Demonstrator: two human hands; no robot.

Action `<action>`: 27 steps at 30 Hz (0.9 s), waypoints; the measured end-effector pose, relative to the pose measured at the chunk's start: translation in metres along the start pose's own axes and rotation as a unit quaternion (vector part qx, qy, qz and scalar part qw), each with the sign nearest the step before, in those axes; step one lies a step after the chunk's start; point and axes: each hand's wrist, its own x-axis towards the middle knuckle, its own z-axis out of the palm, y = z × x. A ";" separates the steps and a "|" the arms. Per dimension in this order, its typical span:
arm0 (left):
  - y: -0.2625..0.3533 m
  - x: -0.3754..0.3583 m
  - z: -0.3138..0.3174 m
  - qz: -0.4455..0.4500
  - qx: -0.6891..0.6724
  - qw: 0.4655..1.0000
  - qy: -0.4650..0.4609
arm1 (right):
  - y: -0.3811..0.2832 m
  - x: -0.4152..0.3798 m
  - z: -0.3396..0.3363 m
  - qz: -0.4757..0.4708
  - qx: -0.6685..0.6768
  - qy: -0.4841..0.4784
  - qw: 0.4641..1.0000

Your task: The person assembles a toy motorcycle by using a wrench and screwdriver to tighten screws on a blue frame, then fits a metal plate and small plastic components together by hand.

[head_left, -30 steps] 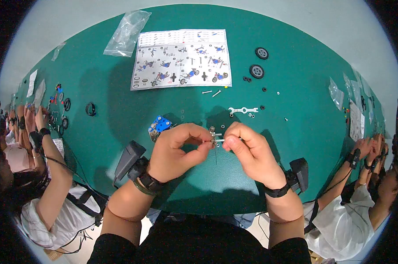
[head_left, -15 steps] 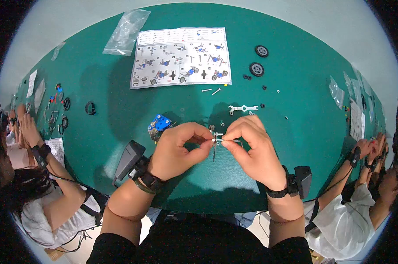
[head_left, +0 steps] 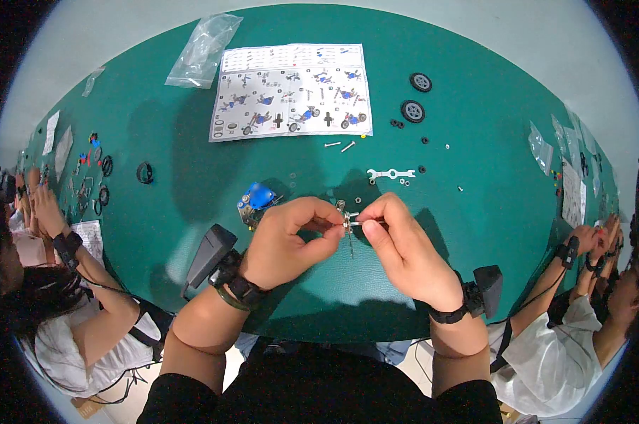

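Observation:
My left hand point(head_left: 291, 230) pinches a small metal assembly between thumb and index finger, near the middle of the green table. A thin metal strip point(head_left: 352, 244) hangs down from this assembly, and a bolt point(head_left: 356, 224) sticks out of it to the right. My right hand point(head_left: 411, 251) is closed, thumb and index finger at the bolt's right end. Its fingertips partly hide what lies between them. Just beyond my left hand rests a blue and silver metal-plate assembly point(head_left: 257, 200), partly covered by that hand.
A printed instruction sheet point(head_left: 291, 92) lies ahead beside a clear plastic bag point(head_left: 205, 51). To the right are a small wrench point(head_left: 391, 174), two black wheels point(head_left: 413, 111), loose screws point(head_left: 347, 147) and nuts. A black ring point(head_left: 145, 173) lies left. Other people work on both sides.
The right fingers have shifted their pinch on the bolt, with the index finger more bent. The metal assembly has turned slightly, its strip's lower end now further right.

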 end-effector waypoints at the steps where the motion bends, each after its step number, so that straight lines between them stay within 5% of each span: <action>1: 0.000 0.000 0.000 0.000 0.003 1.000 0.000 | 0.000 0.000 0.000 0.003 -0.006 -0.008 1.000; 15: -0.002 0.002 0.001 0.012 0.009 1.000 0.008 | 0.008 0.006 -0.004 -0.069 -0.073 0.012 0.995; 24: -0.003 0.001 0.000 0.017 0.015 1.000 0.004 | -0.002 0.004 -0.001 0.070 0.051 -0.016 0.996; 27: -0.001 0.001 0.000 0.015 0.019 1.000 -0.001 | 0.009 0.002 -0.001 -0.015 -0.019 -0.011 1.000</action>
